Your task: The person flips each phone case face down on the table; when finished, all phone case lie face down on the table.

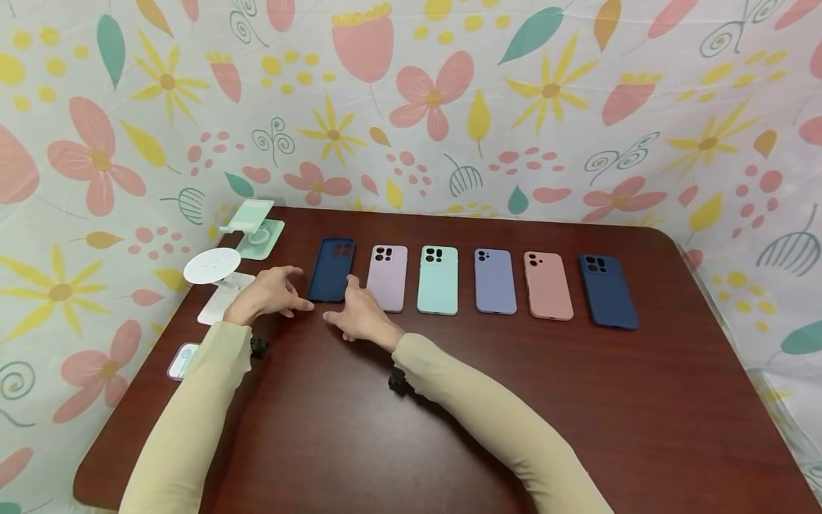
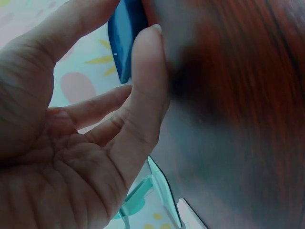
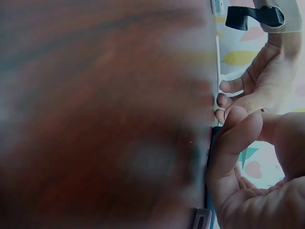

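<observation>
A navy phone case [image 1: 331, 271] lies on the brown table towards the left end of a row of phone cases. My left hand [image 1: 276, 294] is just left of it, fingers loosely bent and holding nothing. On the other side, my right hand [image 1: 364, 313] hovers near the case's lower right corner, its index fingertip close to or touching the edge; I cannot tell which. In the left wrist view, the navy case [image 2: 125, 40] shows behind the fingers. The right wrist view shows both hands close together, with the navy case's edge [image 3: 208, 191] beside the right hand.
Rightward stand lilac [image 1: 387, 278], mint [image 1: 438, 280], periwinkle [image 1: 496, 282], pink [image 1: 549, 285] and dark blue [image 1: 609, 291] phone cases. At left are a green phone stand [image 1: 260, 239], a white round-topped stand [image 1: 212, 266] and a small pale-screened device [image 1: 183, 361]. A patterned curtain [image 1: 411, 107] backs the table.
</observation>
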A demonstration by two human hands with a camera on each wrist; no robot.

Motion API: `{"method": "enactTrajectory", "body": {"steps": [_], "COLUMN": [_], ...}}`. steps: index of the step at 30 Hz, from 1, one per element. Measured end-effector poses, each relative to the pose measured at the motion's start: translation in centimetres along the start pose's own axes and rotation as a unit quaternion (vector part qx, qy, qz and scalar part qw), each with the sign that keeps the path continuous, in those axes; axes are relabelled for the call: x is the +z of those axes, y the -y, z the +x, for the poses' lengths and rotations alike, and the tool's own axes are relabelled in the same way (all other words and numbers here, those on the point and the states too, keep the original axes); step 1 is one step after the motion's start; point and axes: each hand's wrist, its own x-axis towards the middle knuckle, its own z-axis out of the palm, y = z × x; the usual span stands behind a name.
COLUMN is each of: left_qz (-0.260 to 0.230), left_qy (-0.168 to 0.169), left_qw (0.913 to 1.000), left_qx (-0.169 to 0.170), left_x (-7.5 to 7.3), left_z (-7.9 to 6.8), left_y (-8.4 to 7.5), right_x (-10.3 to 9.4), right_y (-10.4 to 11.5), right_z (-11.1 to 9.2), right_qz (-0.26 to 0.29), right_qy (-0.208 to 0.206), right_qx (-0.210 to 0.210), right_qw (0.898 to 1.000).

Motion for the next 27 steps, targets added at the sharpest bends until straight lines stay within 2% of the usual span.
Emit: {"method": "enactTrajectory", "body": {"steps": [10, 20, 27], "left_qz": [-0.005, -0.011, -0.024], "left_qy": [0.012, 0.028, 0.032], "left_qw": [0.9999, 0.9995, 0.9990], "left_qx": [0.005, 0.007, 0.020], "left_x": [0.1, -0.2, -0.1], "left_z": [1.6, 2.1, 2.4], "left_y": [-0.1, -0.1, -0.4], "right_x": [0.6, 0.0, -0.5], "right_y": [0.8, 2.2, 2.8], "right_z": [1.1, 1.0, 0.3], "right_qz": [-0.016, -0.001, -0.012], "right_qy": [-0.028, -0.022, -0.028], "right_qx": [0.031, 0.067, 0.061], "right_qw": [0.999, 0.998, 0.998]}}
